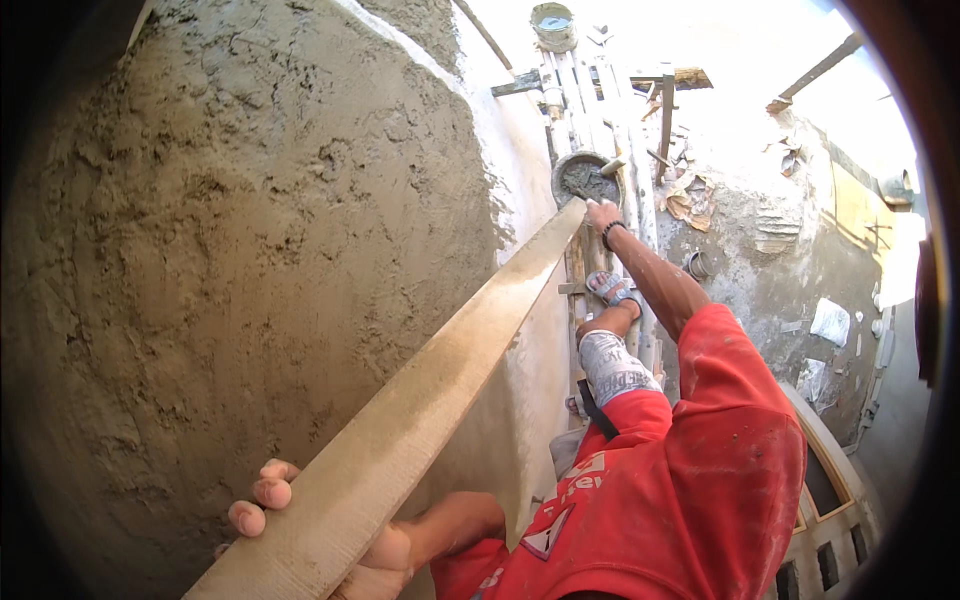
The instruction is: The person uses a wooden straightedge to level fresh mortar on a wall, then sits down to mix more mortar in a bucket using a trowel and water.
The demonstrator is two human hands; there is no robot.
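A long, flat wooden board (425, 385) slants across the view in front of the plastered wall, its near end low at the left. My left hand (384, 556) is wrapped around that near end, fingertips over one edge and palm under the other. At the far end, my right hand (603, 213) is closed at the board's tip, its fingers partly hidden. Just beyond my right hand sits a round pan of wet grey mortar (588, 180), with a handle-like piece (612, 167) lying over its rim. Wet, rough mortar (260, 260) covers most of the wall.
I stand on a narrow scaffold of poles (645, 340) beside the wall. A bucket (553, 27) stands at the scaffold's far end. Below right, the ground holds torn paper (690, 200), a small bucket (698, 265) and a white sack (830, 322). A wooden frame (825, 470) stands at lower right.
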